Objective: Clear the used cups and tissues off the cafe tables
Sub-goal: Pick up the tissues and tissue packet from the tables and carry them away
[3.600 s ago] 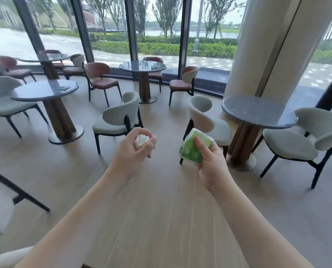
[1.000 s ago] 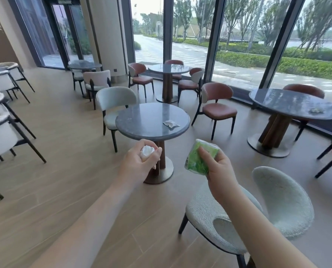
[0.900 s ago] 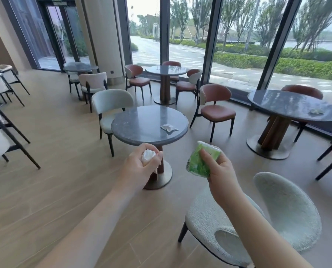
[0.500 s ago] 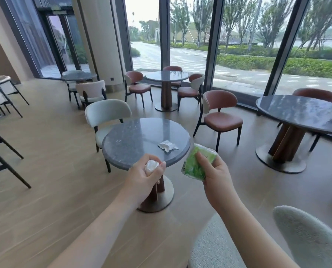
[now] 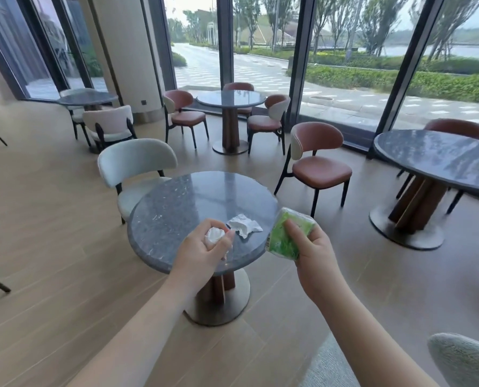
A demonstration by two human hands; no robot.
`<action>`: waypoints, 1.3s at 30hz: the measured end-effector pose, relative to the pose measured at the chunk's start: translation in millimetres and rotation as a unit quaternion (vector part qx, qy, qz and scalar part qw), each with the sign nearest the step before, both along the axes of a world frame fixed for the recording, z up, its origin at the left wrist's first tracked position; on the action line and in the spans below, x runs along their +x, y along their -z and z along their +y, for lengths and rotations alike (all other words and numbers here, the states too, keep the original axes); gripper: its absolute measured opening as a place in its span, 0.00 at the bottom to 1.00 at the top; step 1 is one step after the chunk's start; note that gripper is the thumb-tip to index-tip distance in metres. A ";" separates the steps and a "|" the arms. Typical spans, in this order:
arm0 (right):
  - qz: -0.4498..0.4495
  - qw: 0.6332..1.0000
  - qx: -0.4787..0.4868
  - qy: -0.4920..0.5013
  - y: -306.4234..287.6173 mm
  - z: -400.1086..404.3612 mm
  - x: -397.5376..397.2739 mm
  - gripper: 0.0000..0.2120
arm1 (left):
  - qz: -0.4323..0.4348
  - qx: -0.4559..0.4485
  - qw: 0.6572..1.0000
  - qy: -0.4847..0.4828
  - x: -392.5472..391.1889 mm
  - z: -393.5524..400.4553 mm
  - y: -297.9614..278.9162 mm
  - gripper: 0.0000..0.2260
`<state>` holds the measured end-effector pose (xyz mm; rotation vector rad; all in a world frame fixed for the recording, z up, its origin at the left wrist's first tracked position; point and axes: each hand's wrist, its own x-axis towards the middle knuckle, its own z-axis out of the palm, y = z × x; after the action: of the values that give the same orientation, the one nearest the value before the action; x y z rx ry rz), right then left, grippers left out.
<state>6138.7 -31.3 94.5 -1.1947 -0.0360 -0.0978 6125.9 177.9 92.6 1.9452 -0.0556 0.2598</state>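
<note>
My left hand point(image 5: 202, 248) grips a balled white tissue point(image 5: 214, 235) and my right hand point(image 5: 308, 247) holds a green plastic tissue packet point(image 5: 285, 236), so the crumpled white tissue point(image 5: 245, 225) just beyond my left fingertips comes next, I judge.

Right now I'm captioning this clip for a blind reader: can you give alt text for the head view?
A person's left hand holds a balled white tissue and the right hand holds a green tissue pack over a round grey cafe table. A crumpled tissue lies on it. Chairs, more tables and tall windows surround it.
</note>
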 end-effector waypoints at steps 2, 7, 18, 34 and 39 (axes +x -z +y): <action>0.005 1.000 -0.004 0.023 9.8 15.4 28.8 0.15 | 0.007 -0.001 1.000 0.016 34.8 18.0 10.0 0.05; 0.025 0.998 -0.008 0.060 19.2 52.9 86.7 0.17 | 0.020 -0.052 0.998 0.039 117.1 59.1 17.6 0.13; 0.068 0.993 -0.029 0.092 53.3 58.9 164.8 0.15 | 0.084 -0.057 0.990 0.102 219.7 58.8 72.7 0.07; 0.194 0.980 -0.006 0.046 166.2 -3.4 290.5 0.06 | 0.229 0.056 0.968 0.092 334.7 -9.3 186.9 0.06; 0.233 0.972 -0.026 0.029 192.1 -10.6 314.0 0.05 | 0.236 0.097 0.964 0.070 359.0 -20.4 209.6 0.09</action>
<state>6452.7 -41.9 -97.6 -1.2458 0.4104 0.1355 6484.9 157.5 -117.0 2.1383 0.0979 -0.3175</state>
